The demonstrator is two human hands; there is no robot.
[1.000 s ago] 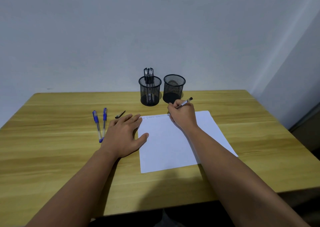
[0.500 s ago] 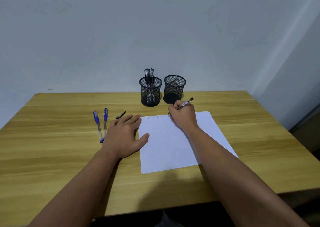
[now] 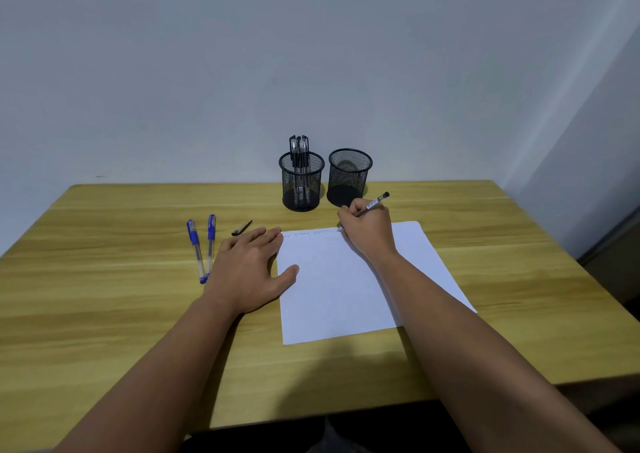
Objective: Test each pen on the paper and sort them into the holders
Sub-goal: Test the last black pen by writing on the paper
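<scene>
With the right hand (image 3: 369,232) pinching the pen (image 3: 375,204) at the paper's (image 3: 332,290) top edge and the left hand (image 3: 251,269) flat, fingers straight, beside it, a hard stroke could skid the sheet, and faint marks might send it into the wrong holder (image 3: 349,177).

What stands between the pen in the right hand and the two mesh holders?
Nothing visible does. The right hand holds the pen at the paper's far edge, just in front of the right holder, which looks empty. The left holder already has pens in it, but its mouth has room.
</scene>
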